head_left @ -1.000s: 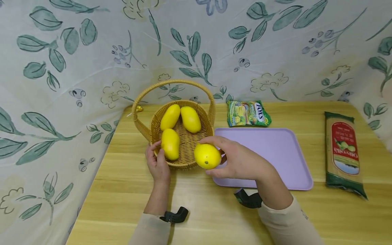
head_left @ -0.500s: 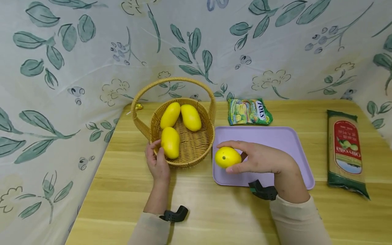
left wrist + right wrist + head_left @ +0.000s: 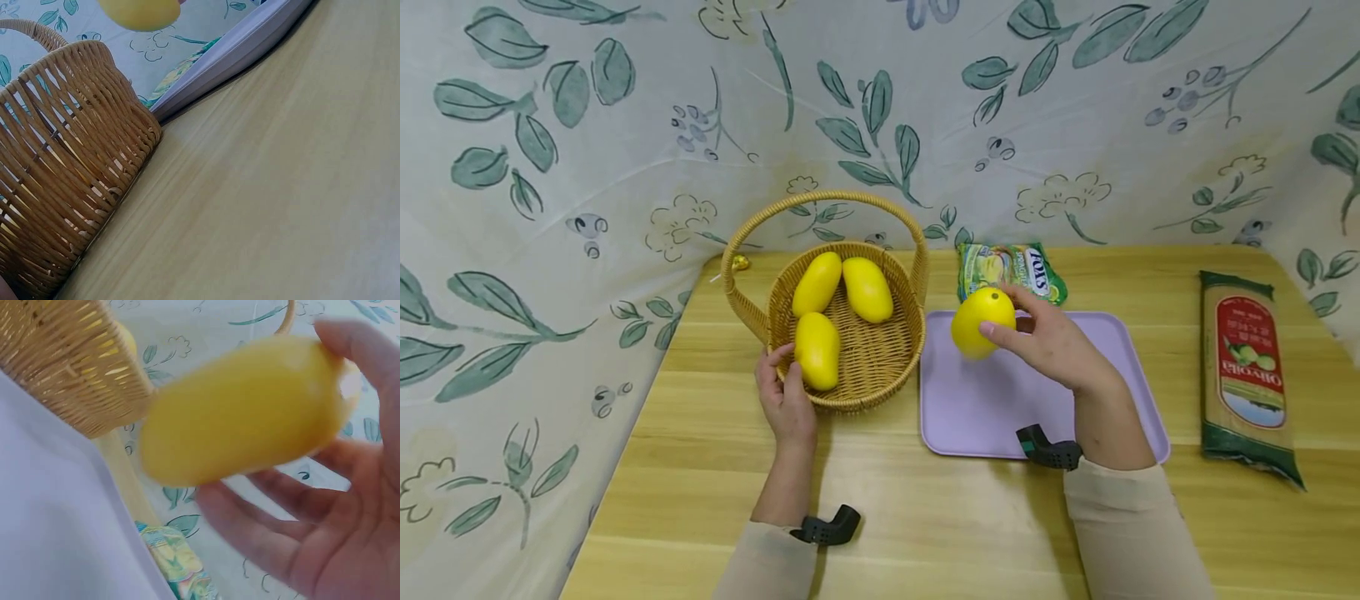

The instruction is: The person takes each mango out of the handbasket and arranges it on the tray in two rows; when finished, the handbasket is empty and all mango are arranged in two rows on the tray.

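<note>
Holding a yellow mango [image 3: 979, 327] in the right hand [image 3: 1051, 343]: fingers [image 3: 247, 537] parted to fruit width and curled round it, thumb on the near side. Raised clear of the lilac tray [image 3: 955, 425] below the right fingers. Dark-spotted end pointing up, tipped slightly right; other end down and a little left. Long axis foreshortened in head view; in right wrist view, slanting across, one end by the palm, other end toward the basket [image 3: 887, 379], slightly blurred.

Left hand [image 3: 786, 404] at the basket's near-left rim, fingers loosely curled on it. Just past the left fingers, inside: three more mangoes [image 3: 817, 352], near one lengthwise away from the left fingers, far two leaning together at the tops.

Labels: beyond the right fingers, green packet [image 3: 1000, 260], partly behind the fruit, reading "FOX'S", turned sideways; smaller print unclear. Well right of the right fingers, on the counter [image 3: 880, 517], long pack [image 3: 1247, 333], lying front to back, red label reading "Olivoilà", upside down; other characters too small.
</note>
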`<action>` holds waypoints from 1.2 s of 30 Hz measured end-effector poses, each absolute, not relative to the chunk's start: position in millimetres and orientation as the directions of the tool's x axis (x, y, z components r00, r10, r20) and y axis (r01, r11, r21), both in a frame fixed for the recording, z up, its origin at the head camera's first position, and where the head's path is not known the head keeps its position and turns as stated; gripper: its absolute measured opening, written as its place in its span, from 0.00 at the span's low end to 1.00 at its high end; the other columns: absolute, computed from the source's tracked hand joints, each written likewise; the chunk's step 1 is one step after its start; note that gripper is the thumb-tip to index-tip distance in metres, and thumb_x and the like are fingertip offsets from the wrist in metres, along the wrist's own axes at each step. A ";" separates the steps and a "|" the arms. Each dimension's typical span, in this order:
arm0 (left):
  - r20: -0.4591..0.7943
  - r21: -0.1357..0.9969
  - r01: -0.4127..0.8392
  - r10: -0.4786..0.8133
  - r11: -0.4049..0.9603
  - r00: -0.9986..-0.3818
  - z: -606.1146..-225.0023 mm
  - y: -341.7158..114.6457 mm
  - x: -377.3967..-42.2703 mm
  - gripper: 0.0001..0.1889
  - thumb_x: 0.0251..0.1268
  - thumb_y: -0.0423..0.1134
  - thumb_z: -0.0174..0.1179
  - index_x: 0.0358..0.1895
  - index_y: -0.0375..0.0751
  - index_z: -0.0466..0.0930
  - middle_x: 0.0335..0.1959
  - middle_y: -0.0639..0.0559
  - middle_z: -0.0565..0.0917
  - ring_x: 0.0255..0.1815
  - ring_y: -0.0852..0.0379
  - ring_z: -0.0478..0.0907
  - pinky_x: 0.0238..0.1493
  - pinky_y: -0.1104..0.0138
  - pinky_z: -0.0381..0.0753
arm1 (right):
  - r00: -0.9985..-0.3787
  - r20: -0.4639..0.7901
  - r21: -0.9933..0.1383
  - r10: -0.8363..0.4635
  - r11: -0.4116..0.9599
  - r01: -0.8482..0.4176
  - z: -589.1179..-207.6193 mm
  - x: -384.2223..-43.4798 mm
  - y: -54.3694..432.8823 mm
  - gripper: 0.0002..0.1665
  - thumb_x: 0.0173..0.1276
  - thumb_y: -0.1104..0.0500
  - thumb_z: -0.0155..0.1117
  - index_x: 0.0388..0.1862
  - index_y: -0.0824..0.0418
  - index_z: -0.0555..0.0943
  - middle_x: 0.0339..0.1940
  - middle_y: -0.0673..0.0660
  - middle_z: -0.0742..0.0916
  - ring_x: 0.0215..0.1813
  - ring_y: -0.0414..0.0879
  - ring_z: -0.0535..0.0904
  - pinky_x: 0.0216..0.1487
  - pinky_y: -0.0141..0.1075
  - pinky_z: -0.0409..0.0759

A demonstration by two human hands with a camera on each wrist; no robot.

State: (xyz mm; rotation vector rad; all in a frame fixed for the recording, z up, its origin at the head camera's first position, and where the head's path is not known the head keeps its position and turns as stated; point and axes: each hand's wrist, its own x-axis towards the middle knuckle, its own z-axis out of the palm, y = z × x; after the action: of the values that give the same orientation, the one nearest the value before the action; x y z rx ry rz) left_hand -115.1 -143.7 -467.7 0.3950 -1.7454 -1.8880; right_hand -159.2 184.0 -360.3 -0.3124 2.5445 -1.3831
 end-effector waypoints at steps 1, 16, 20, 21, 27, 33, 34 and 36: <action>0.140 0.983 0.183 -0.562 -0.022 -0.816 -468.1 -144.0 -115.0 0.14 0.71 0.31 0.49 0.54 0.30 0.77 0.80 0.42 0.58 0.85 0.45 0.44 0.83 0.46 0.46 | -0.962 -0.090 -0.854 -0.259 0.518 -0.060 -361.5 -161.1 183.9 0.40 0.75 0.43 0.62 0.78 0.57 0.62 0.67 0.65 0.78 0.64 0.62 0.79 0.63 0.52 0.80; 0.144 0.984 0.179 -0.556 -0.008 -0.818 -466.2 -145.1 -113.7 0.15 0.71 0.32 0.49 0.55 0.30 0.76 0.80 0.43 0.58 0.85 0.46 0.45 0.82 0.46 0.49 | -0.994 -0.104 -0.906 -0.029 0.416 0.082 -387.0 -188.0 169.2 0.42 0.71 0.36 0.62 0.76 0.55 0.66 0.66 0.68 0.79 0.60 0.62 0.81 0.44 0.32 0.87; 0.138 0.985 0.173 -0.559 -0.010 -0.818 -467.2 -145.9 -114.0 0.15 0.71 0.32 0.49 0.55 0.30 0.77 0.80 0.44 0.59 0.85 0.47 0.45 0.82 0.46 0.49 | -0.987 -0.162 -0.874 -0.017 0.466 0.136 -392.2 -194.2 162.9 0.44 0.69 0.31 0.61 0.77 0.52 0.67 0.67 0.67 0.77 0.57 0.61 0.81 0.50 0.39 0.87; 0.138 0.985 0.174 -0.559 -0.012 -0.818 -467.5 -146.0 -114.2 0.15 0.71 0.32 0.49 0.55 0.30 0.77 0.80 0.44 0.59 0.85 0.47 0.45 0.82 0.46 0.49 | -0.984 -0.177 -0.866 -0.016 0.477 0.148 -393.5 -195.7 160.9 0.45 0.69 0.31 0.61 0.77 0.51 0.67 0.67 0.66 0.78 0.55 0.61 0.82 0.51 0.41 0.87; 0.128 0.986 0.164 -0.550 -0.018 -0.826 -467.6 -146.5 -114.3 0.14 0.72 0.32 0.49 0.55 0.31 0.77 0.80 0.45 0.59 0.85 0.47 0.44 0.83 0.45 0.45 | -0.970 -0.244 -0.809 -0.004 0.553 0.201 -401.9 -201.6 146.9 0.42 0.69 0.30 0.61 0.73 0.51 0.69 0.58 0.65 0.85 0.39 0.56 0.87 0.44 0.39 0.82; 0.132 0.986 0.164 -0.546 -0.009 -0.827 -466.2 -145.8 -114.0 0.15 0.72 0.32 0.49 0.55 0.33 0.77 0.79 0.46 0.61 0.85 0.49 0.44 0.83 0.47 0.47 | -0.971 -0.241 -0.783 0.005 0.589 0.197 -411.4 -205.5 138.7 0.37 0.74 0.33 0.56 0.72 0.53 0.72 0.53 0.63 0.86 0.37 0.52 0.85 0.38 0.35 0.79; 0.134 0.986 0.166 -0.547 -0.009 -0.826 -466.0 -145.6 -114.1 0.15 0.72 0.32 0.49 0.55 0.32 0.77 0.79 0.46 0.61 0.85 0.49 0.44 0.83 0.47 0.47 | -0.972 -0.236 -0.782 0.000 0.594 0.189 -412.7 -206.0 138.4 0.37 0.74 0.33 0.55 0.72 0.53 0.73 0.52 0.63 0.86 0.37 0.52 0.85 0.39 0.36 0.80; 0.137 0.986 0.168 -0.548 -0.007 -0.825 -465.9 -145.2 -114.5 0.14 0.72 0.32 0.49 0.55 0.32 0.78 0.78 0.45 0.61 0.85 0.49 0.45 0.83 0.48 0.48 | -0.973 -0.231 -0.776 -0.017 0.606 0.174 -414.6 -206.7 138.6 0.38 0.75 0.33 0.55 0.73 0.55 0.72 0.52 0.64 0.86 0.38 0.52 0.86 0.42 0.38 0.80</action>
State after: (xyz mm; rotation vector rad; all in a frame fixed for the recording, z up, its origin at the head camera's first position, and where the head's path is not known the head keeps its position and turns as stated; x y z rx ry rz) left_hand -114.5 -145.2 -465.9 0.3932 -1.7784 -1.8839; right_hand -206.7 138.6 -414.6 0.1301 2.6176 -1.3001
